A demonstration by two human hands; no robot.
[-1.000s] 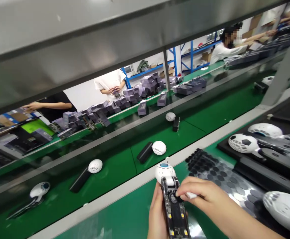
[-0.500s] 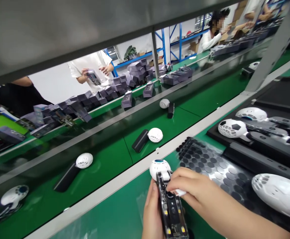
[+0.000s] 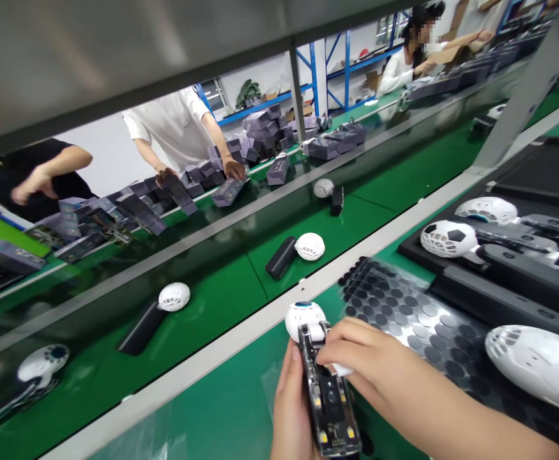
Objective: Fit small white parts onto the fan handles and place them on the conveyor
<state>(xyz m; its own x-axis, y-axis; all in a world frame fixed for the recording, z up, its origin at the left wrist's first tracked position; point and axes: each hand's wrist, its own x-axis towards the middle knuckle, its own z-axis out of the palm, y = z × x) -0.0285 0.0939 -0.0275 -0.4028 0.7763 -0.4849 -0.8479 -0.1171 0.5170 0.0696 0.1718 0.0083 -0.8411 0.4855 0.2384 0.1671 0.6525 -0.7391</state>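
Note:
My left hand (image 3: 291,409) is wrapped round the handle of a handheld fan (image 3: 334,409), holding it with its white ball-shaped head pointing away from me. The handle's upper face is clear, with a dark board and small yellowish parts beneath. My right hand (image 3: 360,358) is closed, its fingertips pressed on the handle just below the head. A small white piece (image 3: 342,370) sticks out under those fingers; what it is I cannot make out. Right beside this hand lies a sheet of round black stickers (image 3: 398,306).
Several similar fans, one a white-headed fan (image 3: 310,246), lie on the green conveyor belt (image 3: 231,287) beyond a pale rail. At right, a black tray (image 3: 413,255) holds more fans; a large white fan head (image 3: 538,364) is nearer. Co-workers handle purple boxes (image 3: 327,147) across the belt.
The fans on the belt have shifted slightly right and away. My hands hold nearly the same pose on the fan. Across the belt, a co-worker's hands have come down onto boxes.

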